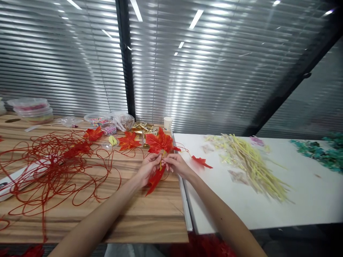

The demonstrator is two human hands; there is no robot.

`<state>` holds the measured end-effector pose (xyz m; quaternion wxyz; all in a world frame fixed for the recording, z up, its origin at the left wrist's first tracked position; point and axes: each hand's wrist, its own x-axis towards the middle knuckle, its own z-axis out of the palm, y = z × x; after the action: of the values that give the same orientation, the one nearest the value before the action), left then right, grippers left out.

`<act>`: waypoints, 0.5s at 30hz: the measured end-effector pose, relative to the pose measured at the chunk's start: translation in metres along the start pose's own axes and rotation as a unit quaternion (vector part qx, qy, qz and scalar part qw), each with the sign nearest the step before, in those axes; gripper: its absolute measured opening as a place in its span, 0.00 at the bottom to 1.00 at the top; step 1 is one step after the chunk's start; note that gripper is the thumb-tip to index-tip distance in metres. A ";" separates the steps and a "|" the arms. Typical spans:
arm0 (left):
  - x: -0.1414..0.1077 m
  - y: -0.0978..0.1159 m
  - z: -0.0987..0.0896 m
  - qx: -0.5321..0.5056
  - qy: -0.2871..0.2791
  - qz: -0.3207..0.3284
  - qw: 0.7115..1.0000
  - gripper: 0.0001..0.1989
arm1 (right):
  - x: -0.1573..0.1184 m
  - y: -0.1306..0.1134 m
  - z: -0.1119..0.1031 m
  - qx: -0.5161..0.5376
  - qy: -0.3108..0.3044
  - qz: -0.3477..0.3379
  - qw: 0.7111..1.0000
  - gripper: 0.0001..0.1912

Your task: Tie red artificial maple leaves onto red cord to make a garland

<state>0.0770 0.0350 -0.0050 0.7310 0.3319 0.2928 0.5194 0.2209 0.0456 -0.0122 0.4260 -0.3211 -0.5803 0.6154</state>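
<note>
Both hands meet above the right edge of the wooden table. My left hand [149, 167] pinches the yellowish stem of a red artificial maple leaf [160, 141], whose blade spreads above the fingers. My right hand [175, 164] is closed at the same stem, fingertips touching those of the left; whether it grips the stem or the thin red cord there is too small to tell. Another red leaf [155, 181] hangs just below the hands. A further leaf [201, 161] on the cord lies to the right, over the white table.
Tangled red cord [53, 167] with leaves covers the left of the wooden table [150, 221]. Plastic tubs [33, 110], bags [122, 121] and a paper cup [168, 123] stand along the back. Yellow strips [254, 167] and green pieces [321, 151] lie on the white table [227, 210].
</note>
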 end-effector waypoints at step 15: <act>0.010 -0.004 -0.008 0.040 0.013 0.035 0.998 0.16 | -0.003 -0.005 0.004 0.047 -0.031 0.036 0.998 0.11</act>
<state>0.0760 0.0449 -0.0132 0.6944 0.3648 0.3108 0.5369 0.2190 0.0412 -0.0066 0.4003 -0.3019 -0.5516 0.6666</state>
